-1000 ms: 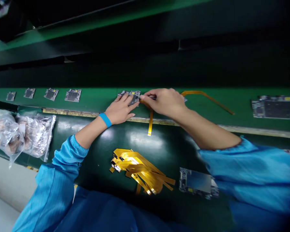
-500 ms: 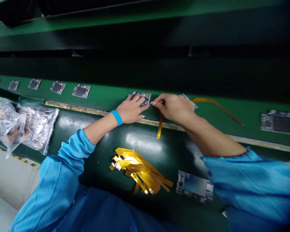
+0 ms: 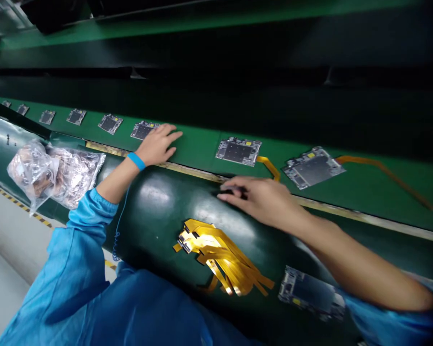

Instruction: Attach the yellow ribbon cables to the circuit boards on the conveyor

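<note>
- Under the left hand (image 3: 158,145): green conveyor belt (image 3: 198,140). Hand open, palm down, fingers spread, grasping nothing. Phone circuit board (image 3: 143,129) just beside the fingers, on the side toward the wrist's left; contact between them cannot be told.
- At the left wrist: blue wristband (image 3: 136,161), with a coiled blue cord (image 3: 117,240) hanging below it.
- Within the right hand (image 3: 260,202): fingers drawn together, thumb close against them, around a small dark item (image 3: 234,192) too shadowed to identify; whether it is gripped cannot be told. Hand lies over the dark green curved panel (image 3: 159,216), below the pale-edged belt rail (image 3: 187,169).
- Above the right hand, on the belt: circuit board (image 3: 238,151) with a short amber flex cable (image 3: 269,167) at its right corner; farther right, a second circuit board (image 3: 312,167) with a long amber flex cable (image 3: 384,173).
- Below the right hand, on the panel: tangled pile of amber flex cables (image 3: 220,257). Beyond it, under the right forearm, a further circuit board (image 3: 310,293).
- Left of the left hand: row of smaller-looking circuit boards (image 3: 110,124) along the belt; below them, a clear plastic bag (image 3: 32,170) beside a foil-like packet (image 3: 77,168).
</note>
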A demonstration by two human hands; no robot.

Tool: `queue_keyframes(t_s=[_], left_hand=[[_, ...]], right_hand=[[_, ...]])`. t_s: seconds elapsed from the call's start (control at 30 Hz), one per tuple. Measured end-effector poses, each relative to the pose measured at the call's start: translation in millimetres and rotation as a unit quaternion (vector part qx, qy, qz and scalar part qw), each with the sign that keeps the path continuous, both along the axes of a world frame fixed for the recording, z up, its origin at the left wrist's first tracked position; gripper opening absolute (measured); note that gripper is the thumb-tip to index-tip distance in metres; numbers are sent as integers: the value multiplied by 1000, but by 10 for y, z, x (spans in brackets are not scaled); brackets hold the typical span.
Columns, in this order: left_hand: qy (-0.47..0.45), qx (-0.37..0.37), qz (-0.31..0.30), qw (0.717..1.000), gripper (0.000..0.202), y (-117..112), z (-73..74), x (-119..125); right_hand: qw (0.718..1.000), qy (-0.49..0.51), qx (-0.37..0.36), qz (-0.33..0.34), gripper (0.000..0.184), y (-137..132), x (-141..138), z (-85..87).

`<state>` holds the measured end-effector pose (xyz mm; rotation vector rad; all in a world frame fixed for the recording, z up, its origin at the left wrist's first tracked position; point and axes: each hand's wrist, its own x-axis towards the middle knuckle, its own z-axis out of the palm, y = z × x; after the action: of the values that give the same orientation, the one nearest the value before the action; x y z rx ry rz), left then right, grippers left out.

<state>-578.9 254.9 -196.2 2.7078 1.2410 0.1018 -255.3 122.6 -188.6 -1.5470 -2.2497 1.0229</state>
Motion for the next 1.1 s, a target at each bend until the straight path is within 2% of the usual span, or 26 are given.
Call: queue_keyframes(t_s=[0.1,0.2,0.37,0.57,0.8,0.93,1.0,1.1], left_hand=[[-12,4,38,999,59,54,8,-256],[-25,5,58,998,58,41,8,-362],[-39,-5,54,998,53,-32,-14,-348],[-60,-8,51,997,49,-45,-22,-312],[-93,-11,61,994,48,-70,27,-308],[-151,-37,81,984,35,-214,78,-195],[-209,-96,81,970,25,-337,116,-105],[-285,-263,25,921,23,-556,164,31]], right_hand=[[992,37,-30,115,25,-258,-181,-14],[983,40,-37,175,21,-427,-292,-75],[976,13,-79,200,5,-423,-316,-91],[959,87,-162,214,34,-312,-276,45],[967,110,-142,180,50,-247,-303,103],[974,117,-129,142,50,-183,-361,123],[979,123,-122,107,52,-116,-409,124],[987,130,-86,38,57,28,-509,104]])
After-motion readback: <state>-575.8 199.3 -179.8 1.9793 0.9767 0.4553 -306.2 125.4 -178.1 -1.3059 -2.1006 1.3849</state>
